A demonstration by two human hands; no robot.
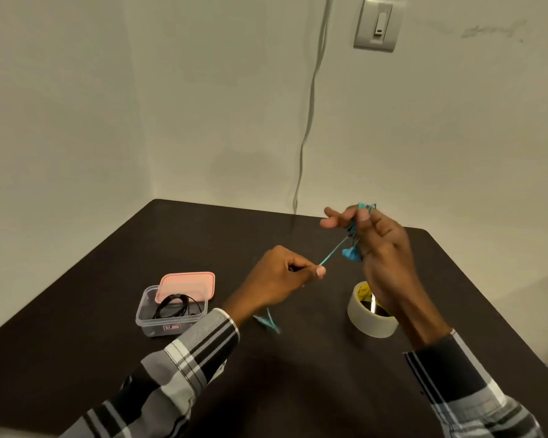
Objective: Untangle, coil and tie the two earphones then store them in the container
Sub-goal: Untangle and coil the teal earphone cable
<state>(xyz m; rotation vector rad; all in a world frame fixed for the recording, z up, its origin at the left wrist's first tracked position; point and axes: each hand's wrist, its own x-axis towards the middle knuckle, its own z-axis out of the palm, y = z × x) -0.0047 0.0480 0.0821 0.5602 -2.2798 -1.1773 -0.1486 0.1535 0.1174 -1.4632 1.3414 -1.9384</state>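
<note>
Two earphones in play: the black earphone already sits coiled in the clear container at the left of the worktop, with the pink lid propped on the container's far rim. The blue earphone is up in the air between your hands.

Your right hand holds the coil: turns are wound over its fingers, a bunch of blue pokes out at the top and the earbuds dangle just below. Index and thumb stick out fairly straight toward the left. Your left hand is closed in a pinch on the free run of cable, which is taut between the hands. A loose blue tail hangs under your left wrist, near the worktop.

Handling, as I judge it: the cable is thin, light and limp, and it will spring out of coil if tension drops. Keep the pinch close to the coil and feed short lengths. Don't yank; the joints at the buds are the weak spot.

The tape roll sits right under your right wrist, so watch it when lowering. Room is open in the worktop's middle, and the path left to the container looks free. The far edge meets the wall just behind your right hand. A wall cable hangs down there; stay off it.
</note>
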